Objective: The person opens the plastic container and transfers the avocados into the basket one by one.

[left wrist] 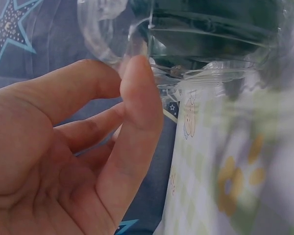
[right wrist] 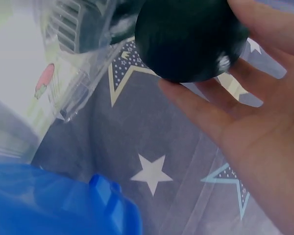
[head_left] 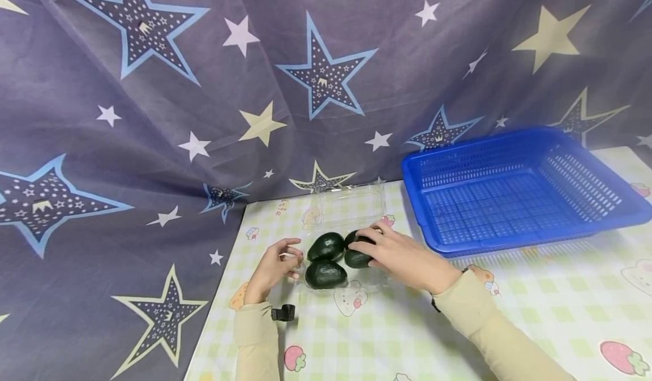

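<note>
A clear plastic clamshell box lies on the table, its lid folded back toward the curtain. Two dark green avocados, one behind and one in front, rest in its left half. My left hand is at the box's left side; in the left wrist view its thumb and a finger pinch the plastic rim. With curled fingers, my right hand grips another avocado over the box's right half. One more avocado sits just behind that one, partly hidden by the hand.
A large blue plastic basket with slotted walls stands at the right, near the back. Behind the table hangs a purple curtain with stars. A checked cloth with printed strawberries covers the table.
</note>
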The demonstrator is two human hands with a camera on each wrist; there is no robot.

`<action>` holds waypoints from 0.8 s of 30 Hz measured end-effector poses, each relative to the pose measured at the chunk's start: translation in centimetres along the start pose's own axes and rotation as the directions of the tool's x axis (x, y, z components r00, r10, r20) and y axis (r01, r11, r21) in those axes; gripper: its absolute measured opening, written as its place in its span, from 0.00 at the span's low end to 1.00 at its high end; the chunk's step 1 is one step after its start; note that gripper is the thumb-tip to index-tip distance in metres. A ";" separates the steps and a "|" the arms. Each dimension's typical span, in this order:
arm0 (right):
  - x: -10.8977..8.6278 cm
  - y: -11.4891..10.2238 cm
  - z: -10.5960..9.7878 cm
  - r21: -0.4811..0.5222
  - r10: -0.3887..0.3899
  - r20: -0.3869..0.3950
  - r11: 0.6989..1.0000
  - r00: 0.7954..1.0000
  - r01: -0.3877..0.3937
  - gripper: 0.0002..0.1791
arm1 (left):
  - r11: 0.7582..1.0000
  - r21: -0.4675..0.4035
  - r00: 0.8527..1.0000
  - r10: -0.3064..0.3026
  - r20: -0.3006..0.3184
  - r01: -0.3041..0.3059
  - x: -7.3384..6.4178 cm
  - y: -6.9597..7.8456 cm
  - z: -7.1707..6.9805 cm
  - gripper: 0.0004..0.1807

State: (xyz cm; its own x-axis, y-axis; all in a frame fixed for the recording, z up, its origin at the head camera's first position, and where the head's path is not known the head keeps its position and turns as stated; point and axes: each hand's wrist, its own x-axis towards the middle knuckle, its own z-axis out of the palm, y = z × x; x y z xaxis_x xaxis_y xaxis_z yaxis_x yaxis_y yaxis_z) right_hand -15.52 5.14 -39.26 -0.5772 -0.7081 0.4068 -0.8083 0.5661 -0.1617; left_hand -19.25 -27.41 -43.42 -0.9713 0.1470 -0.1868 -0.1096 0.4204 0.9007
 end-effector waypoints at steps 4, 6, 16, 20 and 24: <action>-0.2 0.3 -0.9 0.003 0.025 -0.006 1.000 1.000 -0.025 0.26 | 1.000 0.002 1.000 0.004 0.006 -0.004 0.1 0.0 0.0 0.27; -0.4 0.5 -1.4 0.002 0.034 -0.010 0.999 0.999 -0.034 0.26 | 1.000 0.006 1.000 0.005 0.008 -0.005 0.1 0.0 -0.1 0.27; -1.6 1.7 -3.3 0.060 0.091 -0.065 0.994 0.994 -0.087 0.26 | 1.000 -0.010 1.000 0.003 0.021 -0.003 0.0 -0.2 -0.2 0.27; -2.3 2.4 -4.0 0.096 0.129 -0.085 0.988 0.988 -0.121 0.25 | 1.000 -0.011 1.000 0.002 0.025 -0.002 0.2 -0.4 -0.2 0.27; -2.9 3.0 -4.5 0.088 0.143 -0.087 0.987 0.986 -0.136 0.25 | 1.000 -0.010 1.000 -0.005 0.014 0.005 0.2 -0.4 -0.2 0.27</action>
State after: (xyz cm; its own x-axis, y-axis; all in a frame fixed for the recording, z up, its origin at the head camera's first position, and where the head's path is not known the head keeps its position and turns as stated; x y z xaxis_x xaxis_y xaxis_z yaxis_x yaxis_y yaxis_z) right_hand -15.79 10.80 -36.90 -0.6747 -0.5800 0.4565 -0.7296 0.6173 -0.2942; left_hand -19.41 -27.73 -43.69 -0.9676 0.1577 -0.1972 -0.1169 0.4124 0.9035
